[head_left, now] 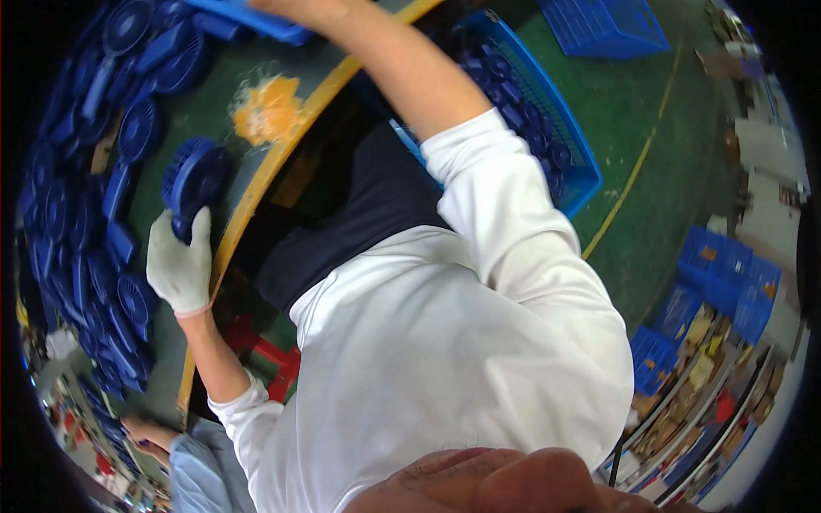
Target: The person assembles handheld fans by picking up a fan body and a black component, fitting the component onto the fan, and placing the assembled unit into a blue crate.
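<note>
My left hand (pixel 180 263), in a white knit glove, is closed around the short handle of a dark blue handheld fan (pixel 197 173). The fan's round caged head points away from me, over the green tabletop (pixel 184 338) close to its yellow edge. My right arm reaches far forward, and its bare right hand (pixel 286 5) is mostly cut off by the upper rim of the view. That hand lies at a blue plastic crate (pixel 256 23); its fingers are not visible. Many similar blue fans (pixel 56 209) are heaped along the table's left side.
Orange-yellow residue (pixel 268 111) marks the tabletop near the edge. On my right stands a blue basket (pixel 571 175) filled with blue parts, with another blue crate (pixel 604 26) beyond. A co-worker's hand (pixel 147 433) is at the lower left. Stacked blue crates (pixel 714 269) and shelving stand far right.
</note>
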Tool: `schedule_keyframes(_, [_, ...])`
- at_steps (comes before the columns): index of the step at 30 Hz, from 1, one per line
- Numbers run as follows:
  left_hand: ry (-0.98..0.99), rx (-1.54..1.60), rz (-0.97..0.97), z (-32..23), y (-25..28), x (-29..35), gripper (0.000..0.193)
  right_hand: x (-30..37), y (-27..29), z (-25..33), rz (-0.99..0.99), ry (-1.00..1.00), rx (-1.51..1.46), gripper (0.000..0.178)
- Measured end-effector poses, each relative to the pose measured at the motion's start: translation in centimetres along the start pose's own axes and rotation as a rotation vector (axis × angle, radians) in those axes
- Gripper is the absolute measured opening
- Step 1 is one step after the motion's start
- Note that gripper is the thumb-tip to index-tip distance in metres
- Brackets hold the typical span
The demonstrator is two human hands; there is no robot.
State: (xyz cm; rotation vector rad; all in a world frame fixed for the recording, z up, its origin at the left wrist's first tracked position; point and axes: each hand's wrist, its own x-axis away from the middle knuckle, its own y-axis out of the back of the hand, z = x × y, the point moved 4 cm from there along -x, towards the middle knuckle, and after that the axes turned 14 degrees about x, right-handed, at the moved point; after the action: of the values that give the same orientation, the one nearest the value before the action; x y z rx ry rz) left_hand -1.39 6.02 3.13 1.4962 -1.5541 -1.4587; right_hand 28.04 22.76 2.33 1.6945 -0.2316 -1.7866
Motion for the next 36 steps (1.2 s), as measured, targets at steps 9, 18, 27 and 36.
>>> schedule_keyframes(9, [-0.152, 0.085, -0.081, -0.2, -0.2, 0.2, 0.029, 11.6, 14.3, 13.5, -0.103, -0.397, -0.600, 0.021])
schedule_keyframes(18, [0.368, 1.349, -0.229, 3.6, -1.7, 3.1, 0.042, 16.1, 15.0, 16.8, 0.136, -0.632, -1.006, 0.023])
schedule_keyframes(27, [0.561, 1.561, -0.307, -2.3, -2.7, 8.0, 0.045, 15.6, 15.9, 18.4, 0.215, -0.798, -1.582, 0.026])
schedule_keyframes(36, [0.325, 1.013, 0.179, -7.8, -1.5, 4.1, 0.027, 18.1, 13.8, 17.1, 0.273, -0.965, -1.464, 0.008])
